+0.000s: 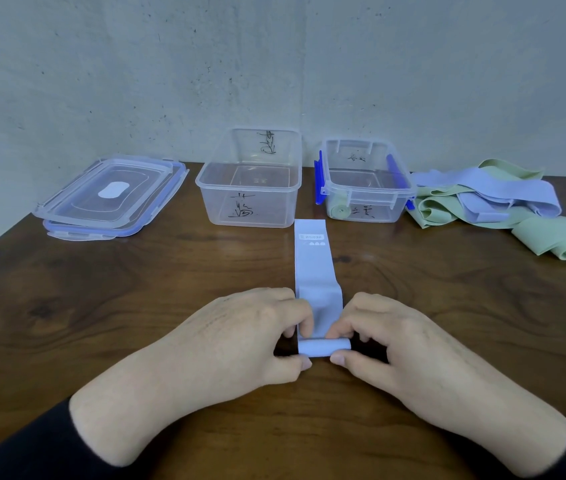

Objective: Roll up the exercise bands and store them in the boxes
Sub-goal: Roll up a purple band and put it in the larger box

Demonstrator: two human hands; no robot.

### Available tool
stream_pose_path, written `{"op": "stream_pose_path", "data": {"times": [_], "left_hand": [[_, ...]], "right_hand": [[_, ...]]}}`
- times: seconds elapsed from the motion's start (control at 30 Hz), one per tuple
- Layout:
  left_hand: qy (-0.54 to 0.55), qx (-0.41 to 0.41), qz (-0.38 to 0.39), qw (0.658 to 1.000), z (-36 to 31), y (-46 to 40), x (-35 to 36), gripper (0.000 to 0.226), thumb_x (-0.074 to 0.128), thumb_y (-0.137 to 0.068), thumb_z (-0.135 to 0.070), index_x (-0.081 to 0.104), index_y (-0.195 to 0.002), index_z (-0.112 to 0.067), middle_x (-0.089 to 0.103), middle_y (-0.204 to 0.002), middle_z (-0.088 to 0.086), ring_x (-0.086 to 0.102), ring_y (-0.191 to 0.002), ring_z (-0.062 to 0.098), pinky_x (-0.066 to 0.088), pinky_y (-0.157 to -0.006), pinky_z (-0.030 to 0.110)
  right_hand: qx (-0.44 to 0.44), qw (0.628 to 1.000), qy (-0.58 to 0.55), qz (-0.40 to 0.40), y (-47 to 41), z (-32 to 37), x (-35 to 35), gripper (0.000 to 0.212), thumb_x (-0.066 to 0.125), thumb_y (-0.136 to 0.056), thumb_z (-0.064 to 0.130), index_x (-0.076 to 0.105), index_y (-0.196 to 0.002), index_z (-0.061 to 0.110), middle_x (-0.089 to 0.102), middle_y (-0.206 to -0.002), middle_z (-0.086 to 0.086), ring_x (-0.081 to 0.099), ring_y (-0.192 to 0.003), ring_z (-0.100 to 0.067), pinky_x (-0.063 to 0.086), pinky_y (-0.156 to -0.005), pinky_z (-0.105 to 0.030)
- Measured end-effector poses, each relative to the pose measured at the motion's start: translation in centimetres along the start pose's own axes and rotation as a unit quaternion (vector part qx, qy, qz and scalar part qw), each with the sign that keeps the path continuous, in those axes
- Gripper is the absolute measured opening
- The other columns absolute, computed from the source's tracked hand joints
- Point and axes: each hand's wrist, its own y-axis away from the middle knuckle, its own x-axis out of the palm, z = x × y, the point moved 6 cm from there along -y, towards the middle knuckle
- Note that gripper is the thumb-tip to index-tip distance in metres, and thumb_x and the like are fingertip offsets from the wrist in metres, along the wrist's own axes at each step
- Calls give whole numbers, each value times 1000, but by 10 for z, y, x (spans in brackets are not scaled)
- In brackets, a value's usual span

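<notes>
Open table [136, 306] left and right of the hands; far off, boxes [250, 188], lids [112, 199] and bands [489, 199] block.

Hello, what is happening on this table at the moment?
A person is rolling up a lilac band on the table. The left hand and the right hand pinch the rolled near end; the rest lies flat toward the boxes. The big box looks empty. The small box holds one green roll. More lilac and green bands lie unrolled at the right, and two lids are stacked at the left.
</notes>
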Motion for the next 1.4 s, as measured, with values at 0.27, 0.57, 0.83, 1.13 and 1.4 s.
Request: {"op": "stream_pose_path", "data": {"times": [0.27, 0.57, 0.83, 1.13, 1.4], "left_hand": [[-4, 1, -8, 1000, 0, 1, -1, 17, 53, -90, -52, 54, -100, -39, 49, -97, -17, 46, -88, -1, 37, -67, 12], [-12, -8, -3, 1000, 1, -1, 1, 23, 54, -87, -57, 50, -104, -41, 47, -97, -18, 45, -88, -2, 35, -65, 12], [-9, -1, -16, 1000, 0, 0, -1, 16, 48, -92, -52, 55, -102, -40, 48, -96, -17, 46, -87, -1, 37, -68, 13], [-14, -8, -13, 1000, 1, -2, -1, 18, 53, -90, -53, 50, -104, -41, 48, -96, -18, 46, -87, 1, 37, -67, 12], [-15, -9, -18, 1000, 0, -1, -3, 19, 48, -91, -55, 52, -105, -42, 48, -95, -17, 46, -87, 0, 34, -63, 13]], "right_hand": [[13, 1000, 3, -6, -1, -1, 0, 16, 66, -88, 45, 57, -100, 48, 50, -101, 24, 48, -104, -2, 41, -81, -13], [16, 1000, 3, -3, 0, -1, -1, 8, 61, -93, 42, 64, -100, 42, 51, -103, 20, 49, -105, -3, 39, -82, -12], [27, 1000, 5, -11, -1, -5, 0, 14, 66, -88, 45, 56, -98, 46, 49, -104, 24, 48, -105, -2, 39, -82, -11], [21, 1000, -4, -19, -1, -4, -2, 8, 61, -91, 44, 63, -99, 41, 52, -102, 21, 50, -102, -3, 41, -81, -13], [28, 999, 2, -27, -1, -6, -2, 14, 66, -89, 44, 59, -101, 43, 48, -103, 23, 49, -102, -3, 41, -79, -13]]}}
